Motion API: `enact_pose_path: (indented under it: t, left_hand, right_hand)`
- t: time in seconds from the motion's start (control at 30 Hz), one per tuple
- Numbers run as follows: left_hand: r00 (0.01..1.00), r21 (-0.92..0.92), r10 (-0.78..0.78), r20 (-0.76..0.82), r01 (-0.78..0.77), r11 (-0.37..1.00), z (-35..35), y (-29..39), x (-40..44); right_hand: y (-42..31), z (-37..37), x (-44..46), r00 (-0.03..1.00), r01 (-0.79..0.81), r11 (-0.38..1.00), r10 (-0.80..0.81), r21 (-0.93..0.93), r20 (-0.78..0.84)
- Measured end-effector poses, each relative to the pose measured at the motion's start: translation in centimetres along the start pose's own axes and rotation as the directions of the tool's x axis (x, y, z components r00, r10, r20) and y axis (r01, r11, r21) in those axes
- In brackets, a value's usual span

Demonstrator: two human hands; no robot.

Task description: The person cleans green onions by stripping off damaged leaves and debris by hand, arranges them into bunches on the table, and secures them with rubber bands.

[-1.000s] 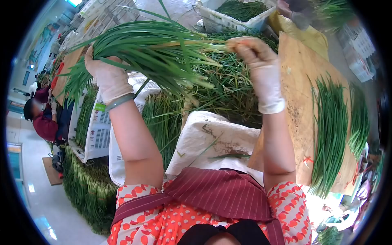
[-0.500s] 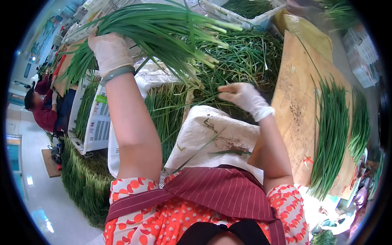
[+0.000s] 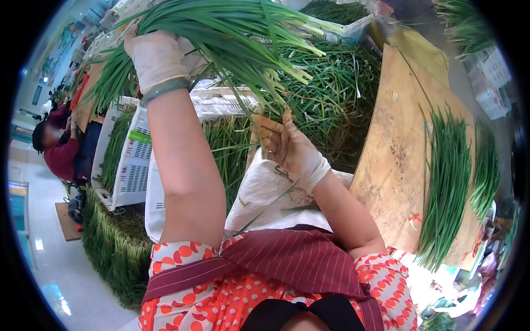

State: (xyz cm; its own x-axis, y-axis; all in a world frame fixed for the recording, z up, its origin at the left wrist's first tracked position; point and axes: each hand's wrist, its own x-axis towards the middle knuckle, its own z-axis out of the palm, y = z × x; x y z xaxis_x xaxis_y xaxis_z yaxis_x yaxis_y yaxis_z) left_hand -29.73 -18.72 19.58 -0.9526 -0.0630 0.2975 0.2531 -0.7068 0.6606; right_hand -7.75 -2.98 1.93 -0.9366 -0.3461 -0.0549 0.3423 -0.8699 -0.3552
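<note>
My left hand, in a pale glove with a green bangle at the wrist, is closed around a thick bunch of long green garlic chives. The leaf tips hang to the left and the pale stem ends point right. My right hand, its glove stained brown, is turned palm up below the stem ends. Its fingers are apart with nothing visibly gripped, and loose hanging leaves come close to the fingertips. Beneath the bunch lies a heap of loose chives.
A wooden board on the right bears sorted chives. White cloth covers the area before me. White crates and standing chive bundles are on the left. A person in a dark red top works at far left.
My right hand has moved left and toward the bunch from the loose heap, turning its palm up. The left hand has shifted slightly up and right with the garlic chives.
</note>
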Motion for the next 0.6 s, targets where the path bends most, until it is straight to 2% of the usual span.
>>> enact_pose_path:
  t: [0.03, 0.07, 0.13, 0.17, 0.27, 0.4, 0.47, 0.5, 0.53, 0.57, 0.6]
  left_hand:
    - [1.0, 0.023, 0.008, 0.004, -0.008, 1.0, 0.4, 0.0, -0.3]
    - [1.0, 0.046, 0.016, 0.008, -0.017, 0.999, 0.8, -0.1, -0.6]
    - [0.999, 0.092, 0.032, 0.018, -0.034, 0.995, 1.7, -0.3, -1.3]
    - [0.999, 0.114, 0.042, 0.024, -0.045, 0.992, 2.0, -0.2, -1.4]
    - [0.998, 0.125, 0.051, 0.031, -0.054, 0.991, 0.0, -0.7, 1.0]
    - [0.993, 0.198, 0.079, 0.089, -0.095, 0.976, 1.5, -0.4, 1.2]
    - [0.986, 0.267, 0.115, 0.123, -0.145, 0.953, 2.1, -0.1, 1.8]
    - [0.98, 0.316, 0.138, 0.14, -0.177, 0.932, 2.2, 0.0, 2.1]
    - [0.972, 0.388, 0.168, 0.162, -0.22, 0.895, 2.5, 0.1, 2.3]
    - [0.955, 0.486, 0.222, 0.195, -0.29, 0.824, 2.8, 0.3, 2.5]
    - [0.925, 0.613, 0.289, 0.246, -0.38, 0.693, 3.1, 0.6, 2.7]
  right_hand:
    - [-0.2, 1.2, -0.3, 1.0, -0.027, 0.996, 0.026, -0.084, -0.011]
    - [-0.2, 1.8, -0.3, 1.0, -0.028, 0.996, 0.027, -0.086, -0.01]
    - [-0.3, 2.7, -0.3, 0.998, 0.06, 0.881, -0.068, -0.47, 0.0]
    - [-0.4, 3.1, -0.2, 0.998, 0.061, 0.879, -0.068, -0.474, 0.004]
    - [-0.7, 4.8, -0.1, 0.992, 0.128, 0.751, -0.094, -0.648, 0.086]
    - [-1.6, 3.8, -0.4, 0.995, 0.101, 0.71, -0.054, -0.697, 0.088]
    - [-2.4, 1.7, -0.6, 0.995, 0.012, 0.447, -0.095, -0.895, -0.034]
    - [-2.8, -1.6, -0.1, 0.977, -0.129, 0.175, -0.146, -0.976, -0.156]
    - [-3.7, -3.4, -0.2, 0.906, -0.334, -0.01, -0.28, -0.943, -0.318]
    - [-4.7, -4.4, -0.3, 0.856, -0.502, -0.408, -0.36, -0.762, -0.372]
    - [-5.8, -5.7, -0.2, 0.811, -0.585, -0.554, -0.387, -0.593, -0.438]
